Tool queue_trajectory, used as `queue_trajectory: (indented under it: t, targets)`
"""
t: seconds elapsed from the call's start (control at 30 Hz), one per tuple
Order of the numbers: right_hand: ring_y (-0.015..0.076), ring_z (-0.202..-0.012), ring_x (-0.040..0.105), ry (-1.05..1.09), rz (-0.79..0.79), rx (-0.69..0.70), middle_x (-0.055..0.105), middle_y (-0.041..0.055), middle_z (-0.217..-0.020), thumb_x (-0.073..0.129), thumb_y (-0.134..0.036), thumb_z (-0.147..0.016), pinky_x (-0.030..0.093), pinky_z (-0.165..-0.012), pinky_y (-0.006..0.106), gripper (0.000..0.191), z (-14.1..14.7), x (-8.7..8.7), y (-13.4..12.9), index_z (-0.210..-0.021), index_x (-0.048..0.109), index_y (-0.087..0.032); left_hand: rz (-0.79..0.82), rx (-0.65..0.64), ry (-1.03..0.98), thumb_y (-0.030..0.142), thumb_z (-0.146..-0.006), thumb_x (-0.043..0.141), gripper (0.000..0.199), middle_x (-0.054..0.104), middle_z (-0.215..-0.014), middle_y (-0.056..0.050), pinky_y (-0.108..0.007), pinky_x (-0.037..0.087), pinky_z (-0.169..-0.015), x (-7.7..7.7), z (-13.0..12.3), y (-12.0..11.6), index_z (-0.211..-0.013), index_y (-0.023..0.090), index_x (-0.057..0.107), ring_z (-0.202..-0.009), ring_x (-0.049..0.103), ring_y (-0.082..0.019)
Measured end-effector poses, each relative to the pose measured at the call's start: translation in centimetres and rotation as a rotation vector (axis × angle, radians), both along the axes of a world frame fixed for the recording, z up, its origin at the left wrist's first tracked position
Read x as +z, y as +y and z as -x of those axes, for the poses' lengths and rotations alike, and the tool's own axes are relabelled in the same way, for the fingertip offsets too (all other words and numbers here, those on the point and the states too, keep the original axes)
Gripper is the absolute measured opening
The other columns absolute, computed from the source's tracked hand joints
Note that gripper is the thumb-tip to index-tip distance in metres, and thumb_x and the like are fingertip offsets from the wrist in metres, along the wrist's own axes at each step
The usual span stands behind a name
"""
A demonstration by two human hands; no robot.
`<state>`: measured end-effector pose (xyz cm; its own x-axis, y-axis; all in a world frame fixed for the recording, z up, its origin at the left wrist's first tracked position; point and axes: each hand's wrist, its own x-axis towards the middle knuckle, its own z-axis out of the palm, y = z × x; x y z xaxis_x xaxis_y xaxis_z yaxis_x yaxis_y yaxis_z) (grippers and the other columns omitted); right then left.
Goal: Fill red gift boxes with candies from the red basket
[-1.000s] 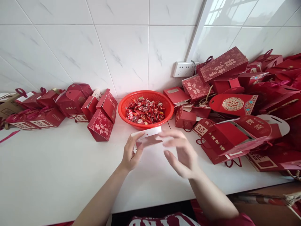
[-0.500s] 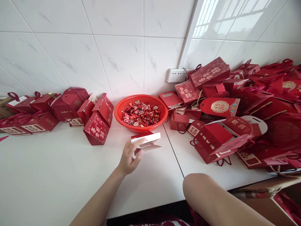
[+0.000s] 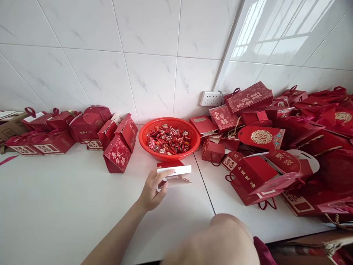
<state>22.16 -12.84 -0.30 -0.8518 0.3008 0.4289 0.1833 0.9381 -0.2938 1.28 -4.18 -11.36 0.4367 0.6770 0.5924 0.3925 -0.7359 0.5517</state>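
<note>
Fingers (image 3: 166, 172) of the left hand (image 3: 150, 189) are closed, I note on my remote feed, on the left end of a small red-and-white folded card box (image 3: 178, 170), forefinger along its white upper face, thumb lower. The box is at centre, just nearer than a round red perforated plastic basket (image 3: 171, 158); whether it bears on the white bench (image 3: 68, 198), I cannot tell. Right arm (image 3: 209, 246): blurred at the near edge, its hand outside my view, finger state undetermined. The basket contains small red wrapped packets (image 3: 169, 139). Left: red card boxes with pale lettering (image 3: 117, 154). Right: a heaped pile of red boxes and bags (image 3: 249, 175). Far: a white socket strip (image 3: 211, 98) on white tiles (image 3: 151, 88).
</note>
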Motion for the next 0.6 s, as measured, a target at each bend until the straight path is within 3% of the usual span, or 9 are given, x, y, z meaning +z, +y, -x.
queue_trajectory:
  t: [0.07, 0.13, 0.23, 0.4, 0.5, 0.6]
  targets:
    - [0.0198, -0.120, 0.060, 0.007, -0.009, -0.081, 0.070, -0.0004, -0.119, 0.058, -0.027, -0.090, 0.057, -0.093, 0.036, 0.019, 1.0, 1.2, 1.6, -0.102, 0.070, -0.037, 0.024, 0.018, -0.020, 0.019, -0.093, 0.048, 0.041, 0.063, -0.120, -0.007, -0.037, 0.050, -0.091, 0.2, 0.0, 0.0, -0.132, 0.029, 0.054, -0.105, 0.060, -0.023]
    - [0.0242, -0.130, 0.051, -0.003, -0.039, -0.311, 0.060, 0.0089, -0.136, 0.052, -0.018, -0.095, 0.050, -0.103, 0.044, 0.023, 1.5, 1.6, 3.3, -0.108, 0.070, -0.024, 0.048, 0.030, -0.045, 0.019, -0.091, 0.051, 0.038, 0.065, -0.111, -0.006, -0.036, 0.051, -0.085, 0.4, -0.1, -0.1, -0.127, 0.028, 0.057, -0.095, 0.062, -0.022]
    - [0.0309, -0.132, 0.046, -0.110, -0.046, -0.664, 0.052, 0.0168, -0.142, 0.052, -0.013, -0.096, 0.044, -0.106, 0.050, 0.023, 1.7, 0.9, 5.6, -0.107, 0.072, -0.016, 0.093, 0.048, -0.091, 0.019, -0.089, 0.053, 0.037, 0.067, -0.105, -0.005, -0.037, 0.051, -0.083, 0.9, -0.7, -0.3, -0.125, 0.026, 0.058, -0.088, 0.062, -0.021]
    - [0.0260, -0.112, 0.059, -0.321, 0.075, -0.753, 0.064, 0.0125, -0.123, 0.051, -0.014, -0.096, 0.048, -0.095, 0.039, 0.026, 1.5, -0.2, 7.7, -0.102, 0.076, -0.020, 0.341, 0.070, -0.157, 0.018, -0.091, 0.050, 0.035, 0.067, -0.116, -0.005, -0.031, 0.056, -0.084, 3.3, -1.6, 0.2, -0.124, 0.026, 0.061, -0.101, 0.066, -0.020]
    - [0.0264, -0.109, 0.060, -0.376, 0.108, -0.855, 0.067, 0.0117, -0.117, 0.050, -0.014, -0.095, 0.049, -0.091, 0.038, 0.028, 1.3, -0.4, 8.8, -0.097, 0.077, -0.020, 0.345, 0.101, 0.040, 0.010, -0.086, 0.049, 0.048, 0.067, -0.125, 0.000, -0.031, 0.053, -0.095, 6.0, -1.3, 1.6, -0.127, 0.031, 0.063, -0.111, 0.065, -0.020]
    - [0.0279, -0.118, 0.057, -0.318, 0.114, -0.922, 0.061, 0.0107, -0.131, 0.052, -0.016, -0.094, 0.050, -0.092, 0.038, 0.027, 0.6, -0.5, 9.9, -0.103, 0.077, -0.022, 0.340, 0.107, 0.240, 0.008, -0.081, 0.048, 0.061, 0.064, -0.134, 0.003, -0.028, 0.054, -0.093, 8.6, -0.5, 3.2, -0.135, 0.034, 0.059, -0.114, 0.064, -0.021]
